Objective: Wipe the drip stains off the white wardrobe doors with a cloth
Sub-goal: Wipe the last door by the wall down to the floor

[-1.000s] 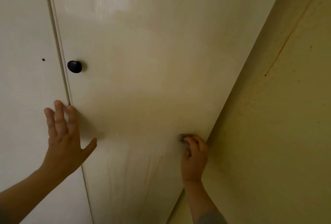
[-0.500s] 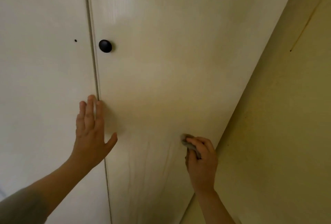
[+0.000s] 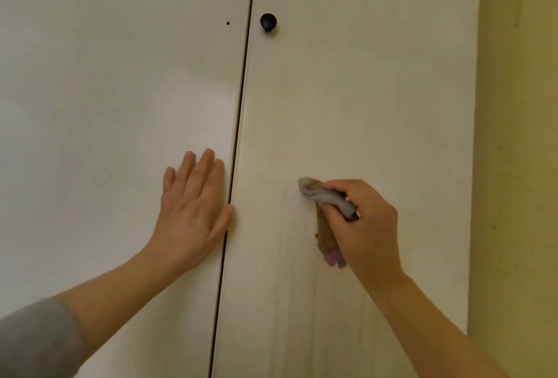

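Left hand (image 3: 188, 211) flat on left door (image 3: 105, 105); right hand (image 3: 370, 226) grips cloth (image 3: 320, 193) (seemingly on streaks (image 3: 280, 250)).

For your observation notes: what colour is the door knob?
The knob is black; head view shows it.

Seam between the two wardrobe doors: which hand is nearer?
Left. The left hand lies flat on the left door, thumb right at the seam; the right hand, holding the cloth, is out on the right door.

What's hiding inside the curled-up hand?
A scrunched cloth. The right hand grips it against the right wardrobe door, and its ends poke out above and below. Its middle, and any stain behind it, is covered.
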Tool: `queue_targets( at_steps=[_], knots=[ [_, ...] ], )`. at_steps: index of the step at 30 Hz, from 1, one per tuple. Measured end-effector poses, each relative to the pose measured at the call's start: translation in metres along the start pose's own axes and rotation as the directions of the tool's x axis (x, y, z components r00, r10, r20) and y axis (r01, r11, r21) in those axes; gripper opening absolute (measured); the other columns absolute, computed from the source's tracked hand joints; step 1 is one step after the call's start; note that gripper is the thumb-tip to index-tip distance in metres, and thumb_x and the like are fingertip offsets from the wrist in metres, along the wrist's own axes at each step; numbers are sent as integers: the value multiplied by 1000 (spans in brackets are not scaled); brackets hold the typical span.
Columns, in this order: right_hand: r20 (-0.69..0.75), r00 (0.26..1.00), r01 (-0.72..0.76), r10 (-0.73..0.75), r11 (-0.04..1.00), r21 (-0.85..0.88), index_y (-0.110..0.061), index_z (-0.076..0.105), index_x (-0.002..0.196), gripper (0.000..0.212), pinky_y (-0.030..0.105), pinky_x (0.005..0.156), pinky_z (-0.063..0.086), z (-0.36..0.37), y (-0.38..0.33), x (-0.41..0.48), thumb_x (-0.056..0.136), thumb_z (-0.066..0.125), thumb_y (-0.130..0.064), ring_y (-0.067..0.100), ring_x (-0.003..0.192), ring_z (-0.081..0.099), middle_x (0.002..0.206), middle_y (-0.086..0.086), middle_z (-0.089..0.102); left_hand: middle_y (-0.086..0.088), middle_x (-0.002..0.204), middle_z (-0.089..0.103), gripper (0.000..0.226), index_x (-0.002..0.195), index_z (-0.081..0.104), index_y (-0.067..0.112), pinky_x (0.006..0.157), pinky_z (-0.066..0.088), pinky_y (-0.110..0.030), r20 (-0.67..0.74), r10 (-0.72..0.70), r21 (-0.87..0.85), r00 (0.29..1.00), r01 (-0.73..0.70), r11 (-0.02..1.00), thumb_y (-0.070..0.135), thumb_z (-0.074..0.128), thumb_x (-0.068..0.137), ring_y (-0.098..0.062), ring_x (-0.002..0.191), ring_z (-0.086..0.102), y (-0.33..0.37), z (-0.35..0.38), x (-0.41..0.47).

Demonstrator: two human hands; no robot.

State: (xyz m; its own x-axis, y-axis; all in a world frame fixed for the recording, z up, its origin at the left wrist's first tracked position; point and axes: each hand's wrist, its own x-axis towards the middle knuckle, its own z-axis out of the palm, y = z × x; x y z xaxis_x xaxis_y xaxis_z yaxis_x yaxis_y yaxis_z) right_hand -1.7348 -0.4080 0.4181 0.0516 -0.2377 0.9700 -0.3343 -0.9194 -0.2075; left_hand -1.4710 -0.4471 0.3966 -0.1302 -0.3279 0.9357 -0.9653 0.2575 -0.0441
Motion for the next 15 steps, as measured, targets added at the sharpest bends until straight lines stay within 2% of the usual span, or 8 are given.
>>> queue_targets(
  at_steps=[3, 6, 9, 10, 11, 13, 14, 15],
  knots=[
    [-30, 1000, -2, 3, 999, 43, -25, 71, 93, 30, 27, 28, 42, 18, 2, -51, 93, 62, 3, 20, 36, 59, 97, -11, 71, -11, 164, 14, 75, 156, 24, 9, 121, 3, -53, -51, 19, 27, 999, -18, 999, 51, 25, 94, -31, 152, 4, -6, 12, -42],
    [-96, 993, 64, -63, 998, 4, -43, 70, 88, 48, 28, 33, 47, 29, 0, -49, 92, 62, 4, 15, 42, 62, 97, -14, 71, -13, 162, 22, 71, 154, 28, 8, 120, 8, -53, -80, -47, 16, 996, 49, 999, 48, 26, 95, -33, 150, 12, -19, 14, -43],
    [-97, 982, 149, -165, 978, -149, -24, 71, 94, 28, 44, 58, 56, 39, 2, -1, 91, 60, 2, 19, 63, 66, 99, -12, 71, -17, 154, 37, 62, 149, 38, 6, 117, 16, -54, -134, -25, 73, 991, 35, 997, 40, 29, 97, -36, 143, 28, -30, 15, -30],
    [-138, 970, 170, -199, 966, -196, -21, 71, 93, 25, 45, 64, 56, 43, 2, 19, 89, 61, 2, 21, 68, 66, 98, -10, 70, -16, 154, 37, 61, 149, 38, 6, 117, 16, -54, -153, -2, 85, 988, 15, 996, 38, 29, 97, -35, 143, 29, -31, 17, -29],
    [-178, 952, 200, -248, 947, -251, -21, 70, 92, 25, 40, 71, 55, 49, 2, 38, 88, 61, 2, 21, 74, 65, 97, -9, 68, -16, 155, 36, 61, 150, 38, 7, 119, 15, -53, -181, 20, 93, 983, -3, 996, 37, 29, 98, -35, 145, 28, -33, 20, -30],
    [-168, 921, 269, -351, 887, -376, -17, 72, 94, 23, 18, 81, 46, 70, 4, 69, 86, 62, 2, 20, 86, 63, 97, -5, 67, -14, 156, 35, 60, 151, 37, 8, 120, 13, -53, -234, 39, 102, 971, -16, 995, 36, 30, 98, -33, 146, 27, -36, 27, -35],
    [-150, 922, 267, -358, 865, -425, -16, 73, 95, 21, 8, 80, 39, 82, 8, 80, 86, 62, 0, 20, 90, 61, 98, -3, 67, -14, 156, 35, 60, 151, 38, 9, 121, 13, -52, -247, 44, 100, 968, -20, 995, 36, 31, 98, -32, 146, 27, -37, 30, -37],
    [-142, 928, 247, -343, 856, -454, -16, 73, 98, 19, 4, 78, 35, 96, 13, 90, 88, 63, -3, 20, 92, 59, 99, -2, 66, -13, 156, 36, 59, 150, 38, 9, 121, 13, -51, -261, 52, 96, 964, -27, 995, 36, 31, 98, -31, 146, 27, -39, 31, -35]
  ],
)
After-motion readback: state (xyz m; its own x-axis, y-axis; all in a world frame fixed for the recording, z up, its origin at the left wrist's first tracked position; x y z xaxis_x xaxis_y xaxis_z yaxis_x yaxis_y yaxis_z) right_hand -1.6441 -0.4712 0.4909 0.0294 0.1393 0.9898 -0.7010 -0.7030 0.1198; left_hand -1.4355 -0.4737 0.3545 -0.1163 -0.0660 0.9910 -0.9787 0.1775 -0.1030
